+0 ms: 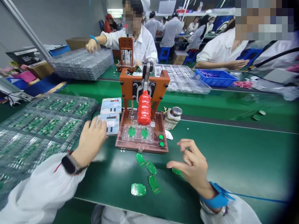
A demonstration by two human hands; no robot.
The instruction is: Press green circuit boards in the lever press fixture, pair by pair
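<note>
My left hand (92, 138) reaches left of the brown press jig (142, 137), its fingers lying over a small light-blue counter box (109, 123) beside clear trays of green circuit boards (58, 124). My right hand (190, 163) hovers above the green mat with fingers loosely curled and apart, holding nothing; a green board (177, 171) lies just under it. Several small green boards (149, 177) lie loose in front of the jig. The jig has a red ribbed lever handle (144, 107) and two boards seated under a clear plate.
A second counter box (111, 105) sits behind the first. A small jar with a metal lid (173, 117) stands right of the jig. Across the green belt, people in white coats work beside stacked clear trays (81, 63), another jig (126, 54) and a blue bin (216, 77).
</note>
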